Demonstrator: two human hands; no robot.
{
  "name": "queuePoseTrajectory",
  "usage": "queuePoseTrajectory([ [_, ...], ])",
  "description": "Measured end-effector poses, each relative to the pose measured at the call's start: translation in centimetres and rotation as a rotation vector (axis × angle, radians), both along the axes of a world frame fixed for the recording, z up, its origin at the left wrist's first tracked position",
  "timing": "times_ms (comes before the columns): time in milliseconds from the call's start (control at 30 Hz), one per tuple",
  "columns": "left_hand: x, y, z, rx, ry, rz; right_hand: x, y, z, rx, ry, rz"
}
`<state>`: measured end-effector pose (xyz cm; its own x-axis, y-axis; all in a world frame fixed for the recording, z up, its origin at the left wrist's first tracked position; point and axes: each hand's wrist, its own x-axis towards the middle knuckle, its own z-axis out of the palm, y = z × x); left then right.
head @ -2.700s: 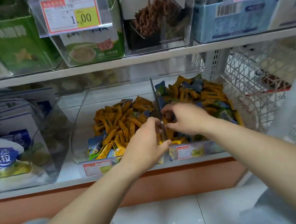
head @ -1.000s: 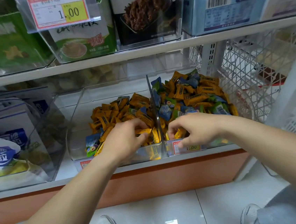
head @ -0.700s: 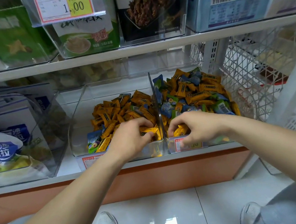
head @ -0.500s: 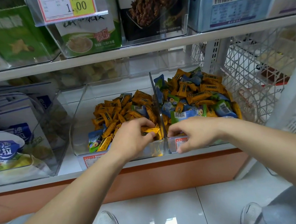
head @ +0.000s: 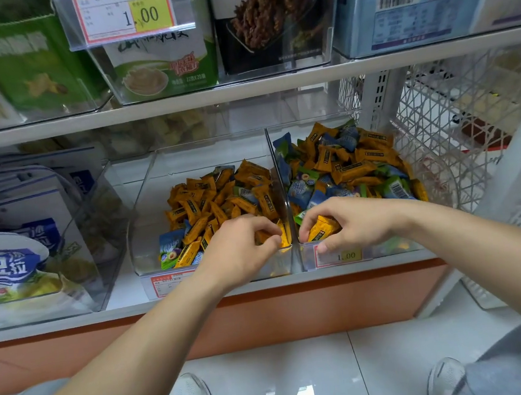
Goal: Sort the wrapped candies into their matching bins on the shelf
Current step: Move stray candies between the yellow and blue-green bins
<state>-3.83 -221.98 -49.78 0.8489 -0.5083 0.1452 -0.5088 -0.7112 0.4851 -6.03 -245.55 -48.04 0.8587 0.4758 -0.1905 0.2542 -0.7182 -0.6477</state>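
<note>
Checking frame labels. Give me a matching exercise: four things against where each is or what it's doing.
Things:
1. left hand
2. right hand
3. blue-green candy
4. wire basket

Places or states:
A. to the right of the right bin
B. front-left corner of the left bin
C. grips an orange candy in the right bin
D. grips orange candies in the left bin, by the divider

Pairs: 1-D, 2-C, 3-B, 4-A.

Just left of the clear plastic divider [head: 280, 182], the left grip [head: 242, 250] pinches an orange wrapped candy [head: 284, 235] in the clear plastic left bin [head: 141, 238], while just right of that divider the right grip [head: 355, 222] pinches a second orange wrapped candy [head: 322, 230] over a mixed orange, blue and green heap [head: 346, 169].
</note>
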Motion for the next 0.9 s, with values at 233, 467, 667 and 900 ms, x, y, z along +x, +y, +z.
queuePoseTrajectory([
  [233,0.2,-0.1,1.4,-0.121,-0.007,0.018,0.0,-1.7,1.5,0.405,-0.015,-0.232],
  [467,-0.9,-2.5,3.6,-0.652,0.060,-0.047,0.2,0.9,2.9,1.034,0.027,-0.442],
  [667,-0.1,-1.7,4.9,-0.745,0.180,-0.055,1.1,4.3,3.8,1.127,0.091,-0.485],
  [900,1.8,-0.2,3.7,-0.648,0.038,0.112,2.4,5.2,4.5,0.989,0.287,-0.359],
])
